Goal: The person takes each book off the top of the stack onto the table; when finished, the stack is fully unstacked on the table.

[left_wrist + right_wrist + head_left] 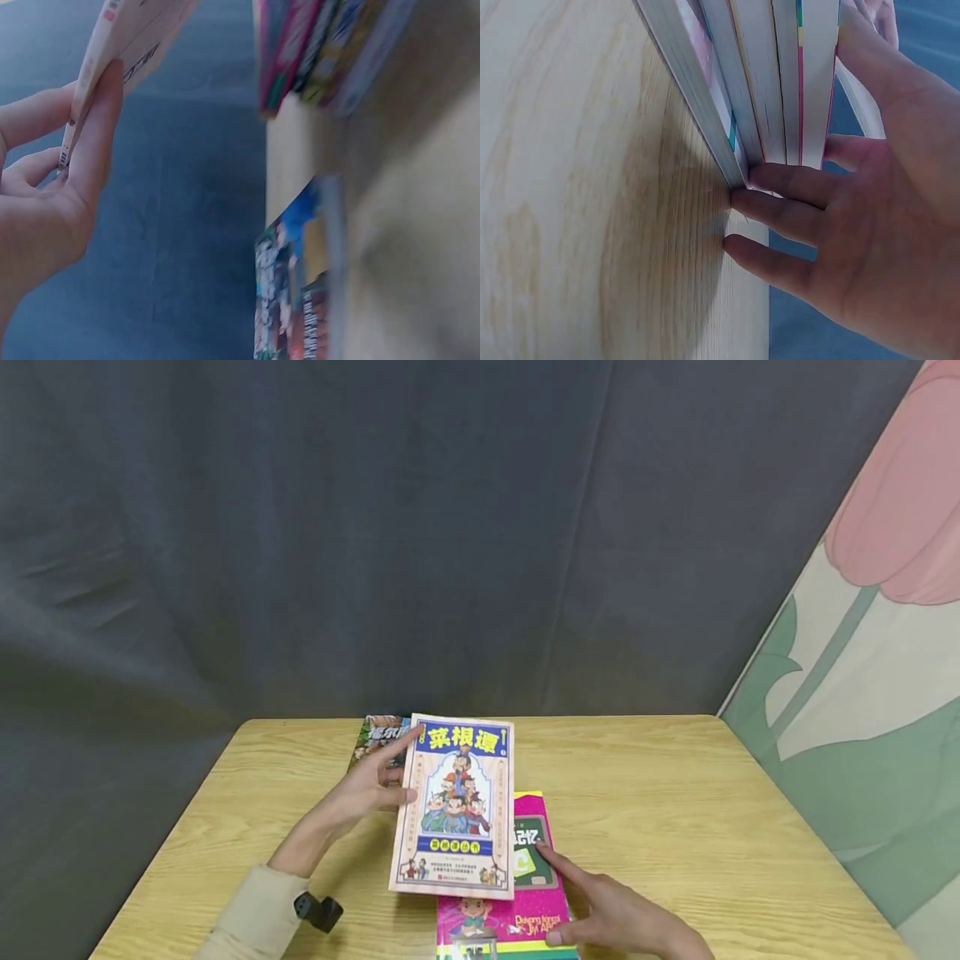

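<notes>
My left hand (366, 788) grips a thin pale book (459, 802) by its left edge, thumb on the front cover and fingers reaching behind. The book has a blue title band and a cartoon group on it. In the left wrist view it is raised above the table. Below it lies a stack of several books, topped by a pink one (536, 906) that the pale book partly covers. My right hand (618, 912) rests against the stack's right side. In the right wrist view, its loosely extended fingers (784, 214) touch the lower page edges (757, 90).
Behind the raised book, a colourful comic-style book (381, 732) lies flat at the table's back left. The wooden table (675, 810) ends at a dark curtain (420, 543). A tulip-patterned cloth (862, 735) hangs along the right side.
</notes>
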The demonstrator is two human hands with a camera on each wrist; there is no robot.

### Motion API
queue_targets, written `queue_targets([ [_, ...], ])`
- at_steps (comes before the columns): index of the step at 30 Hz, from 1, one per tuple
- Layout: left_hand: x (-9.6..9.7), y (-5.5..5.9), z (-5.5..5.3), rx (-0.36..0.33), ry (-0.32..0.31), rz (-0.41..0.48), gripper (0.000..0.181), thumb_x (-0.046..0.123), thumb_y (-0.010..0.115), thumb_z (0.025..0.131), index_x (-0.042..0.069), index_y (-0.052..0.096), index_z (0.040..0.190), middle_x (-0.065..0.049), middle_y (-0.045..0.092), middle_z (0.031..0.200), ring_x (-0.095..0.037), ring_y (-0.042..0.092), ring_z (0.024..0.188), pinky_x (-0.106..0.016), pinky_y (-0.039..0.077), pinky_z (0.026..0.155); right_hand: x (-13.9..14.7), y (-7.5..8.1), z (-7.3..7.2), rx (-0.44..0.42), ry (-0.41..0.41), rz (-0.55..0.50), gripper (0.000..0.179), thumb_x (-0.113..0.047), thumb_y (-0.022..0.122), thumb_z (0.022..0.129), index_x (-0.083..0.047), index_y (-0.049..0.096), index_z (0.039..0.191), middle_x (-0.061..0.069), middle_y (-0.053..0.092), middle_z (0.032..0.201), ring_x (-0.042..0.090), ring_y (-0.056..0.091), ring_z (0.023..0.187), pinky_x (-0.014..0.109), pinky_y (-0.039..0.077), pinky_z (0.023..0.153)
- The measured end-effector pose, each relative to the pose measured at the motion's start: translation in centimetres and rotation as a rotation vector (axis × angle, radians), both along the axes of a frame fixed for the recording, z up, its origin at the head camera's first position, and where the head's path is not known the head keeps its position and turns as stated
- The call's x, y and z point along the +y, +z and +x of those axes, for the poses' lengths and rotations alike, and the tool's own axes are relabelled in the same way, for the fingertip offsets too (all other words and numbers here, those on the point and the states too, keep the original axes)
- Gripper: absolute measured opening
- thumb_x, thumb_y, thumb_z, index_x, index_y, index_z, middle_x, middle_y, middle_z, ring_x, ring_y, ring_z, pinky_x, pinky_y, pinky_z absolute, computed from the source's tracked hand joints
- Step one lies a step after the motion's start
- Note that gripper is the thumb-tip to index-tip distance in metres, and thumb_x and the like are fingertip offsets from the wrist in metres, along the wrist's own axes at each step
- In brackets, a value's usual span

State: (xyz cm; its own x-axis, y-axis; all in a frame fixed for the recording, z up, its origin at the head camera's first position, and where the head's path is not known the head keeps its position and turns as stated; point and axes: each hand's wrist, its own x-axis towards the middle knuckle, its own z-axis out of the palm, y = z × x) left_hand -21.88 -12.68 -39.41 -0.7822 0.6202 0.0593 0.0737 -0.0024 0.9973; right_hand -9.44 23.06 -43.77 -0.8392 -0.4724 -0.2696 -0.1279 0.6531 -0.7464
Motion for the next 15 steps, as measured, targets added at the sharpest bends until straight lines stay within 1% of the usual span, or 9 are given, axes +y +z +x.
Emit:
queue_targets([
  [2,-0.1,0.3,-1.6,0.015,0.031,0.001,0.085,-0.001,0.063,0.091,0.031,0.016,0.155,-0.029,0.051,0.134,-0.036,0.065,0.103,-0.043,0.058,0.074,0.0,-0.1,0.0,-0.036,0.004,-0.063,0.095,-0.043,0.072,0.084,-0.025,0.014,0.156,0.012,0.039,0.149,0.029,0.044,0.125,0.048,0.042,0.102],
  [5,0.0,0.3,-4.0,0.028,0.090,-0.016,0.083,-0.004,0.058,0.093,0.029,0.016,0.155,-0.028,0.057,0.127,-0.032,0.068,0.094,-0.041,0.058,0.071,-0.1,-0.4,0.1,-0.077,0.007,-0.137,0.092,-0.038,0.071,0.086,-0.027,0.013,0.156,0.011,0.039,0.148,0.025,0.045,0.124,0.033,0.045,0.099],
  [7,0.2,-0.1,-5.4,0.028,0.135,-0.030,0.081,-0.005,0.057,0.093,0.029,0.017,0.155,-0.026,0.059,0.125,-0.029,0.069,0.089,-0.040,0.058,0.069,-0.2,-0.5,0.2,-0.089,0.006,-0.155,0.090,-0.038,0.071,0.086,-0.029,0.014,0.156,0.011,0.040,0.147,0.024,0.046,0.123,0.029,0.046,0.097],
  [9,0.5,-0.4,-6.6,0.031,0.192,-0.056,0.079,-0.003,0.057,0.094,0.030,0.020,0.155,-0.024,0.060,0.126,-0.027,0.068,0.088,-0.040,0.058,0.068,-0.4,-0.6,0.2,-0.082,0.008,-0.147,0.089,-0.038,0.071,0.086,-0.031,0.016,0.155,0.010,0.040,0.147,0.023,0.045,0.122,0.029,0.045,0.097],
  [10,0.7,-0.5,-7.1,0.034,0.218,-0.071,0.078,-0.002,0.057,0.094,0.031,0.021,0.154,-0.024,0.060,0.125,-0.027,0.068,0.087,-0.041,0.058,0.067,-0.5,-0.6,0.2,-0.094,0.006,-0.159,0.089,-0.038,0.071,0.086,-0.032,0.016,0.155,0.009,0.040,0.148,0.023,0.045,0.123,0.029,0.045,0.097],
  [11,0.9,-0.6,-7.6,0.037,0.241,-0.083,0.077,-0.001,0.057,0.094,0.032,0.022,0.154,-0.024,0.060,0.126,-0.028,0.067,0.088,-0.041,0.057,0.068,-0.6,-0.6,0.1,-0.088,0.009,-0.150,0.089,-0.039,0.071,0.085,-0.033,0.016,0.155,0.009,0.040,0.148,0.023,0.045,0.123,0.029,0.045,0.097],
  [12,1.2,-0.6,-8.1,0.042,0.269,-0.098,0.075,0.001,0.058,0.094,0.034,0.024,0.153,-0.020,0.056,0.132,-0.027,0.066,0.091,-0.040,0.057,0.067,-0.6,-0.6,0.1,-0.099,0.011,-0.158,0.088,-0.038,0.071,0.086,-0.033,0.015,0.155,0.009,0.039,0.148,0.024,0.044,0.123,0.030,0.045,0.098],
  [14,1.8,-0.7,-9.0,0.044,0.308,-0.117,0.073,0.004,0.058,0.095,0.037,0.026,0.152,-0.013,0.044,0.146,-0.027,0.064,0.100,-0.040,0.056,0.068,-0.5,-0.5,0.0,-0.122,0.008,-0.173,0.088,-0.037,0.070,0.086,-0.034,0.015,0.155,0.008,0.038,0.149,0.025,0.042,0.124,0.032,0.044,0.099],
  [15,2.1,-0.6,-9.5,0.045,0.320,-0.121,0.073,0.005,0.059,0.095,0.038,0.026,0.152,-0.009,0.036,0.152,-0.028,0.063,0.100,-0.041,0.056,0.068,-0.5,-0.5,0.0,-0.130,0.007,-0.171,0.088,-0.037,0.070,0.086,-0.035,0.015,0.155,0.007,0.038,0.149,0.026,0.042,0.125,0.033,0.043,0.100],
])
